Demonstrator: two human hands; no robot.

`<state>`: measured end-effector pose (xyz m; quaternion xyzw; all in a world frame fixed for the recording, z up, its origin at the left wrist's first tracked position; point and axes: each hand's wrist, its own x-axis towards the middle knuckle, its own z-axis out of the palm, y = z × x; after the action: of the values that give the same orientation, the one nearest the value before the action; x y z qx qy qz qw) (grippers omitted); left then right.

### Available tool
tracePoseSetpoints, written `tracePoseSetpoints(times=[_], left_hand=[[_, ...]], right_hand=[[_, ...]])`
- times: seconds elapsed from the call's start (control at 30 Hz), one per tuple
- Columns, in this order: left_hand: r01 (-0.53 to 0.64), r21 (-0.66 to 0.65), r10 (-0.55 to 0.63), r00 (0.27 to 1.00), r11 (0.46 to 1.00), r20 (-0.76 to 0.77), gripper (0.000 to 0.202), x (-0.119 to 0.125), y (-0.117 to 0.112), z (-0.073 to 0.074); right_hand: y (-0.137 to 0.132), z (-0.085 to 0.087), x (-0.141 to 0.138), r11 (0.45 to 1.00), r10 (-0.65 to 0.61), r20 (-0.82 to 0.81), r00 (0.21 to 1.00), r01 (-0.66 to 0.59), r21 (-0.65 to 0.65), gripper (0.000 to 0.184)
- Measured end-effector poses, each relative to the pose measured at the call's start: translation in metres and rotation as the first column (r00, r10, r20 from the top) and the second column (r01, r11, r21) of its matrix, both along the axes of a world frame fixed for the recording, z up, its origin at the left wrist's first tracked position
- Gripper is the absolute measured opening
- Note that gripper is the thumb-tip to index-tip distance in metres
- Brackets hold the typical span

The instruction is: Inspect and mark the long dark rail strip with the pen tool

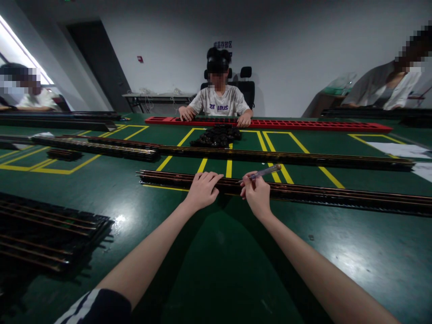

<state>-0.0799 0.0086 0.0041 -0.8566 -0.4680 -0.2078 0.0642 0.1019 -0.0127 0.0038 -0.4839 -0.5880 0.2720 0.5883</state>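
A long dark strip bundle with copper-coloured edges (313, 194) runs across the green table in front of me. My left hand (203, 190) lies over it near its left end, fingers stretched out and resting on top, the index finger pointing right. My right hand (258, 193) is closed around a slim screwdriver-like tool with a clear handle (266, 171). The tool's thin tip points left and down at the strip, between my two hands; whether it touches cannot be made out. The tool's exact kind is unclear.
Another long dark strip (290, 157) lies beyond, beside a pile of black parts (216, 136). Across the table a person (221, 101) has both hands at a long red tray (303, 124). Stacked dark strips (43, 234) lie at left. Other people sit at both sides.
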Motion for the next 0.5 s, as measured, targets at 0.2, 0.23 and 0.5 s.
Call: tracePoseSetpoints(times=[0.2,0.23,0.5], left_hand=[[-0.007,0.022,0.007,1.0,1.0,-0.002,0.035,0.0013,-0.0004,0.0011],[-0.012,0.026,0.012,1.0,1.0,-0.005,0.034,0.0015,-0.0003,0.001],[-0.043,0.064,0.045,0.998,0.997,-0.031,0.03,0.0048,-0.0002,-0.0008]], right_hand=[[-0.0001,0.0006,-0.0006,1.0,0.005,0.001,1.0,-0.005,0.001,0.028],[0.0001,0.0003,-0.0007,1.0,0.002,0.0,1.0,-0.002,0.005,0.028],[0.0004,-0.0001,-0.0015,1.0,-0.001,-0.006,1.0,0.001,0.021,0.026]])
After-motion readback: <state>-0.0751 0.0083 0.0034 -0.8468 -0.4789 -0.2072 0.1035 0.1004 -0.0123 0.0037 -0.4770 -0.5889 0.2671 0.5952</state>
